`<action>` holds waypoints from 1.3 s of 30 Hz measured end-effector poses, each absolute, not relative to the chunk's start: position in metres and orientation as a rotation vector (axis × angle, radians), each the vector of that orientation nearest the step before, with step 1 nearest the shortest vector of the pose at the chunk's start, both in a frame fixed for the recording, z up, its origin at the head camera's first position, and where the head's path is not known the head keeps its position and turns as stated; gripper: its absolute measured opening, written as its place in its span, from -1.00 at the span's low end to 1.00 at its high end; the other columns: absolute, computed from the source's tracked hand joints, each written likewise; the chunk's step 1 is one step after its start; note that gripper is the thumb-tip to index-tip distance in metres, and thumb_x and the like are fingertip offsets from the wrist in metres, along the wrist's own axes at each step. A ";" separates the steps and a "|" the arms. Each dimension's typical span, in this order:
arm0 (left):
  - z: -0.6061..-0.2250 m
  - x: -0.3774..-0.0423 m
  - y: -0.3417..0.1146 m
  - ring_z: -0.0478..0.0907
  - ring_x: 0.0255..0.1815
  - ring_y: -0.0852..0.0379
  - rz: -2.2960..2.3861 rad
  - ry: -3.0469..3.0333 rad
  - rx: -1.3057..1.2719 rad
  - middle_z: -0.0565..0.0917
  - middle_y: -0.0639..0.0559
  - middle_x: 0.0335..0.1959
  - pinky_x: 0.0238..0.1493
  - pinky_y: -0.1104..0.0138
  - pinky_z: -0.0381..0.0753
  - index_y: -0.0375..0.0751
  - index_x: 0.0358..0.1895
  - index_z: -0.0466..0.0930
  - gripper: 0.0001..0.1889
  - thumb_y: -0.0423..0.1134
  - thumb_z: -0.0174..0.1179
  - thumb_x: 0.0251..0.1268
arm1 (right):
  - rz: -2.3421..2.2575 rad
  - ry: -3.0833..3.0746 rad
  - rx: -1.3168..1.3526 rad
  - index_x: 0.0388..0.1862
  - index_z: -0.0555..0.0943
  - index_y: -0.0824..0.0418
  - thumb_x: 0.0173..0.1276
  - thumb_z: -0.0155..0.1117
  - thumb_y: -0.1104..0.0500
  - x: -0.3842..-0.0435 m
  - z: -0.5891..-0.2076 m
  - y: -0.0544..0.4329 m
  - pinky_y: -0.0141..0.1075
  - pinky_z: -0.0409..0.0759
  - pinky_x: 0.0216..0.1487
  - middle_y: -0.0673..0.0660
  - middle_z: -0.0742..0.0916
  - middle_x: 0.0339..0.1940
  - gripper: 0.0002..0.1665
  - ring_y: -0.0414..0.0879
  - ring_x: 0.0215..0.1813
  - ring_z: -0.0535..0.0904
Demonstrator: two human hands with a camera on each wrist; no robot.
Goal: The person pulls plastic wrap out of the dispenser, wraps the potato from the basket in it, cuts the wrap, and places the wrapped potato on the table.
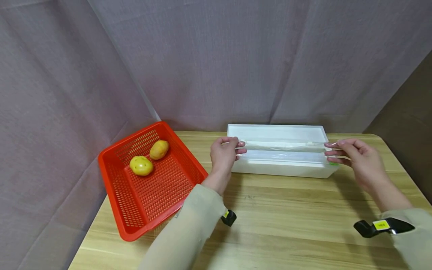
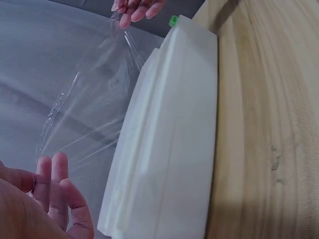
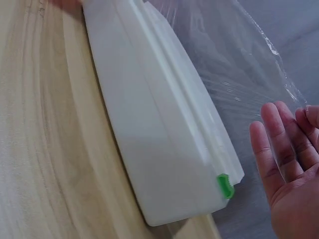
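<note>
A white cling film box (image 1: 280, 167) stands on the table with its lid (image 1: 276, 132) raised at the back. Clear cling film (image 2: 99, 89) stretches up out of it, pulled between both hands. At the box's left end, my left hand (image 1: 225, 153) pinches one corner of the film between thumb and index finger, other fingers loosely extended. My right hand (image 1: 359, 155) pinches the opposite corner at the right end. In the right wrist view, its remaining fingers (image 3: 279, 139) lie behind the film. A green slider (image 3: 225, 185) sits at the box's right end.
On the left, a red plastic basket (image 1: 123, 202) holds a yellow potato-like item (image 1: 141, 165) and a more orange one (image 1: 159, 149). Wooden tabletop (image 1: 276, 221) extends in front of the box. Grey curtain (image 1: 216, 67) hangs behind the table.
</note>
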State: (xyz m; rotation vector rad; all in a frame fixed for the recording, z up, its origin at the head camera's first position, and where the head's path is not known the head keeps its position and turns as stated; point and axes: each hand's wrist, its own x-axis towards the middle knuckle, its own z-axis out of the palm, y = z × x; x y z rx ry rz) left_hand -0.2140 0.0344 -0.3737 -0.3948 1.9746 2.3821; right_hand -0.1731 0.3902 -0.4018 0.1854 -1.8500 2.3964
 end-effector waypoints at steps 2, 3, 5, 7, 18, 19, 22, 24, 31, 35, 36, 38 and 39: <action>-0.371 -0.215 0.033 0.81 -0.45 0.17 2.387 1.973 -0.382 0.86 -0.09 -0.29 -0.39 0.39 0.61 -0.19 -0.11 0.58 -0.95 -0.29 0.21 0.57 | 2.386 -1.849 0.194 -0.03 0.66 0.34 0.70 0.05 0.35 -0.173 -0.398 0.391 -0.31 0.78 -0.13 0.10 0.88 -0.05 -0.79 -0.09 -0.15 0.87; -0.370 -0.215 0.033 0.80 -0.45 0.19 2.391 1.972 -0.378 0.86 -0.09 -0.28 -0.39 0.39 0.60 -0.19 -0.11 0.58 -0.94 -0.29 0.21 0.57 | 2.380 -1.852 0.198 -0.03 0.66 0.34 0.71 0.04 0.35 -0.173 -0.397 0.391 -0.32 0.78 -0.13 0.10 0.88 -0.04 -0.79 -0.09 -0.15 0.87; -0.367 -0.215 0.031 0.79 -0.47 0.20 2.400 1.964 -0.372 0.86 -0.09 -0.28 -0.41 0.39 0.58 -0.19 -0.11 0.57 -0.95 -0.29 0.21 0.57 | 2.364 -1.865 0.195 -0.04 0.65 0.34 0.71 0.04 0.35 -0.172 -0.393 0.393 -0.34 0.77 -0.12 0.10 0.88 -0.05 -0.79 -0.10 -0.16 0.86; -0.363 -0.215 0.030 0.79 -0.47 0.20 2.410 1.957 -0.363 0.86 -0.09 -0.27 -0.40 0.39 0.58 -0.18 -0.11 0.57 -0.96 -0.29 0.20 0.56 | 2.342 -1.884 0.185 -0.04 0.65 0.33 0.71 0.06 0.33 -0.172 -0.389 0.393 -0.37 0.76 -0.11 0.08 0.88 -0.06 -0.80 -0.11 -0.17 0.86; -0.340 -0.217 0.027 0.83 -0.38 0.14 2.418 1.974 -0.304 0.87 -0.01 -0.27 -0.41 0.39 0.46 -0.17 -0.09 0.58 -0.95 -0.27 0.19 0.58 | 2.268 -1.878 0.180 -0.07 0.62 0.38 0.64 0.21 0.28 -0.170 -0.362 0.391 -0.34 0.77 -0.11 0.12 0.88 -0.09 -0.86 -0.09 -0.19 0.86; -0.337 -0.217 0.026 0.83 -0.37 0.13 2.420 1.975 -0.294 0.86 0.00 -0.27 -0.39 0.38 0.45 -0.16 -0.09 0.58 -0.94 -0.26 0.19 0.59 | 2.275 -1.862 0.196 -0.08 0.62 0.39 0.64 0.20 0.29 -0.170 -0.359 0.391 -0.33 0.77 -0.11 0.14 0.88 -0.09 -0.86 -0.07 -0.19 0.86; -0.330 -0.217 0.024 0.83 -0.34 0.12 2.420 1.983 -0.260 0.86 0.02 -0.26 -0.34 0.34 0.45 -0.14 -0.10 0.59 -0.92 -0.22 0.20 0.61 | 2.294 -1.821 0.241 -0.08 0.61 0.41 0.63 0.19 0.33 -0.171 -0.353 0.392 -0.30 0.78 -0.11 0.18 0.88 -0.08 -0.88 -0.04 -0.20 0.86; -0.326 -0.218 0.024 0.84 -0.32 0.12 2.424 1.984 -0.238 0.86 0.02 -0.25 -0.32 0.32 0.45 -0.13 -0.10 0.58 -0.91 -0.20 0.21 0.61 | 2.307 -1.796 0.264 -0.08 0.61 0.42 0.64 0.17 0.35 -0.171 -0.348 0.392 -0.29 0.78 -0.11 0.20 0.88 -0.08 -0.88 -0.02 -0.19 0.87; -0.312 -0.219 0.022 0.84 -0.33 0.12 2.450 2.010 -0.183 0.87 0.03 -0.24 -0.29 0.30 0.46 -0.13 -0.09 0.59 -0.92 -0.21 0.20 0.61 | 2.280 -1.761 0.309 -0.08 0.60 0.45 0.63 0.16 0.37 -0.171 -0.335 0.391 -0.28 0.79 -0.12 0.23 0.87 -0.08 -0.88 -0.01 -0.20 0.87; -0.307 -0.217 0.020 0.84 -0.30 0.11 2.452 2.023 -0.147 0.87 -0.02 -0.20 -0.27 0.29 0.47 -0.13 -0.09 0.60 -0.91 -0.20 0.21 0.61 | 2.254 -1.764 0.301 -0.06 0.60 0.46 0.63 0.16 0.36 -0.168 -0.329 0.391 -0.30 0.79 -0.13 0.22 0.87 -0.06 -0.87 -0.02 -0.18 0.87; -0.306 -0.216 0.020 0.84 -0.30 0.10 2.456 2.025 -0.137 0.87 -0.05 -0.18 -0.27 0.28 0.47 -0.13 -0.09 0.60 -0.91 -0.20 0.21 0.61 | 2.250 -1.762 0.299 -0.05 0.60 0.46 0.63 0.16 0.37 -0.167 -0.328 0.390 -0.30 0.79 -0.13 0.22 0.87 -0.05 -0.87 -0.02 -0.18 0.87; -0.303 -0.213 0.018 0.84 -0.30 0.10 2.465 2.024 -0.117 0.87 -0.10 -0.14 -0.27 0.28 0.46 -0.13 -0.09 0.60 -0.92 -0.21 0.22 0.60 | 2.235 -1.759 0.296 -0.05 0.60 0.47 0.63 0.17 0.37 -0.164 -0.325 0.389 -0.31 0.79 -0.14 0.22 0.87 -0.05 -0.87 -0.02 -0.17 0.87; -0.302 -0.212 0.018 0.84 -0.30 0.10 2.467 2.028 -0.107 0.86 -0.12 -0.13 -0.27 0.28 0.47 -0.13 -0.09 0.60 -0.92 -0.21 0.22 0.60 | 2.230 -1.753 0.298 -0.05 0.60 0.48 0.63 0.17 0.37 -0.163 -0.323 0.388 -0.31 0.79 -0.14 0.22 0.87 -0.05 -0.87 -0.01 -0.17 0.87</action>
